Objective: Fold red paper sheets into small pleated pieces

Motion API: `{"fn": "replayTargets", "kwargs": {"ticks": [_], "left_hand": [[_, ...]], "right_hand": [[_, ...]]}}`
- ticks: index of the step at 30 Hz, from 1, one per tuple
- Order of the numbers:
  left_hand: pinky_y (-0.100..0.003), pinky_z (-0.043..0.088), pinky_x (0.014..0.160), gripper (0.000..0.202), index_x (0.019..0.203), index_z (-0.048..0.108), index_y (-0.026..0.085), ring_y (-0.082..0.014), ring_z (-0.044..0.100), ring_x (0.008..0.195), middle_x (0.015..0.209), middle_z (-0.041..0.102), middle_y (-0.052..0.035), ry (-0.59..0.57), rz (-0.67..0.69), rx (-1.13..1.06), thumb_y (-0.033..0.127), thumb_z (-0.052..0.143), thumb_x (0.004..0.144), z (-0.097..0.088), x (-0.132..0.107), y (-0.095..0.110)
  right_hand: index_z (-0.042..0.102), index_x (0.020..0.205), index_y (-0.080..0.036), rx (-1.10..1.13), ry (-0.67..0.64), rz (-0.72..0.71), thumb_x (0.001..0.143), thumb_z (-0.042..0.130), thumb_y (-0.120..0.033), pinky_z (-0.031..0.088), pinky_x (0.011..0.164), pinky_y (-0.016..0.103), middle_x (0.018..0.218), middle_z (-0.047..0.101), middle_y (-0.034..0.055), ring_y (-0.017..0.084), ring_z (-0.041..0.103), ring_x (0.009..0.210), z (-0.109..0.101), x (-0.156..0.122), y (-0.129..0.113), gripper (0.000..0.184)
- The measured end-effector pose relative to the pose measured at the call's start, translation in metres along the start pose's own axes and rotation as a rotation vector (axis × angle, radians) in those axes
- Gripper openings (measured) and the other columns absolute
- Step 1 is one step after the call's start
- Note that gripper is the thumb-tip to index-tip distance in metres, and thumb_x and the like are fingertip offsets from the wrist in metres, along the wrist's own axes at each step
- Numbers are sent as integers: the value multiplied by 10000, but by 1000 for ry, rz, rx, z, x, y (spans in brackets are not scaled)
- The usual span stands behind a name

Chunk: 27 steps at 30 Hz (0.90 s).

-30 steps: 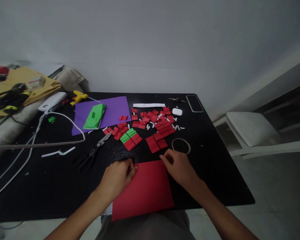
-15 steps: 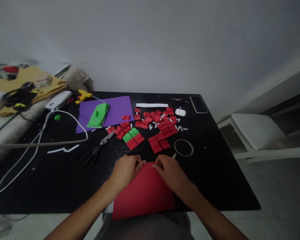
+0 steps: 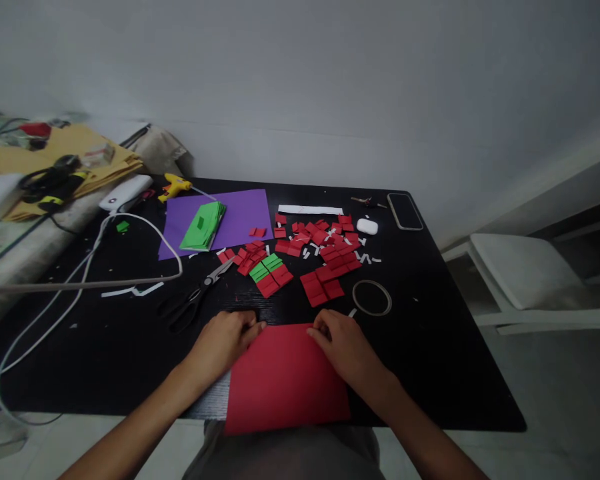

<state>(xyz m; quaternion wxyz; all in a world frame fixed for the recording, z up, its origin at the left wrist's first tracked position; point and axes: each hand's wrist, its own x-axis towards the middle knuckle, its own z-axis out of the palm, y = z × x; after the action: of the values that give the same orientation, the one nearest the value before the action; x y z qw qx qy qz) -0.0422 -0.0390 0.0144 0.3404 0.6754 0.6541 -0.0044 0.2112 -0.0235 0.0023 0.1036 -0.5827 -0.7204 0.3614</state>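
A red sheet of paper [image 3: 287, 380] lies at the table's front edge, its near side reaching over the edge towards my lap. My left hand [image 3: 230, 340] is closed at the sheet's far left corner, thumb and fingers pinching the paper. At the far right corner my right hand [image 3: 337, 337] pinches the same sheet, its fingers curled. Just beyond the hands lie folded red paper pieces [image 3: 323, 285] and a joined green and red paper piece [image 3: 271, 275]. Scissors [image 3: 196, 295] rest left of these, blades partly apart.
Purple paper [image 3: 245, 213] carries a green paper stack [image 3: 203, 225]. Behind it is a yellow glue gun [image 3: 175, 187]. A tape ring [image 3: 372, 297], white earphone case [image 3: 367, 227], keys [image 3: 368, 202] and phone [image 3: 405, 211] lie right. White cables [image 3: 87, 257] cross the left side. A white chair [image 3: 517, 270] stands right.
My left hand has slid left along the sheet's far edge to its left corner. My right hand stays at the right corner. The view has shifted slightly.
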Motion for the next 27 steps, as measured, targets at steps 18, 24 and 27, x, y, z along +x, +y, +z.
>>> {"fn": "replayTargets", "kwargs": {"ticks": [18,24,27], "left_hand": [[-315,334,627,425,712,561,228,-196,597,603,641,624,-8,79,-72,-35,507,441,1008,-16,-22,-44],[-313,444,701,281,924,636,222,-198,641,729,806,666,-13,267,100,-146,458,528,1031,6,-24,-30],[-353,508,900,170,1087,662,235,-227,656,1018,1090,688,-54,296,385,-147,380,591,1031,20,-27,-31]], "right_hand": [[630,828,-194,-2,10,-17,945,680,-109,471,751,317,859,689,30,193,657,797,3,0,3,153],[706,1061,-170,-18,3,-252,954,620,-53,510,963,383,1089,693,88,228,655,1034,7,-11,-11,180],[738,1113,-217,-18,-209,-458,863,819,-167,449,1100,437,1236,674,70,264,583,1211,-3,-18,-11,267]]}}
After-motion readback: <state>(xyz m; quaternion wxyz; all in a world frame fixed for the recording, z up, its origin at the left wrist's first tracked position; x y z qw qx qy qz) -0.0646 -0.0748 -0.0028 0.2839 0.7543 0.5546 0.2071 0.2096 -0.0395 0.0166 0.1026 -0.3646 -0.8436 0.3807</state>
